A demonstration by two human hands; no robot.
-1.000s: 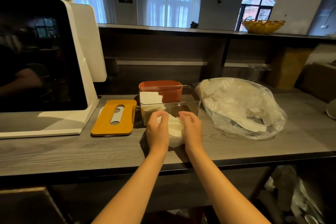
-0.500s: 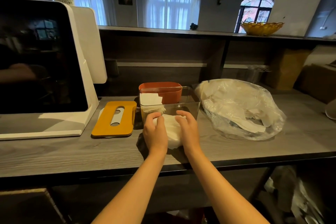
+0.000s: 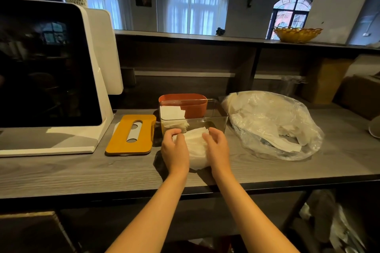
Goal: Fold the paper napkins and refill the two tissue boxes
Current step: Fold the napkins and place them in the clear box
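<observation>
Clear box (image 3: 216, 121) just behind napkins (image 3: 196, 150)

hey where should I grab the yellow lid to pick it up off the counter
Likely the near short edge of the yellow lid, coming from the front: it lies flat, and the counter before it is open. Or hook a finger through its slot.

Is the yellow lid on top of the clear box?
No, the yellow lid lies flat on the counter, left of the clear box, whose top is open.

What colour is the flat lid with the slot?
The lid is orange-yellow, seen in the head view.
</observation>
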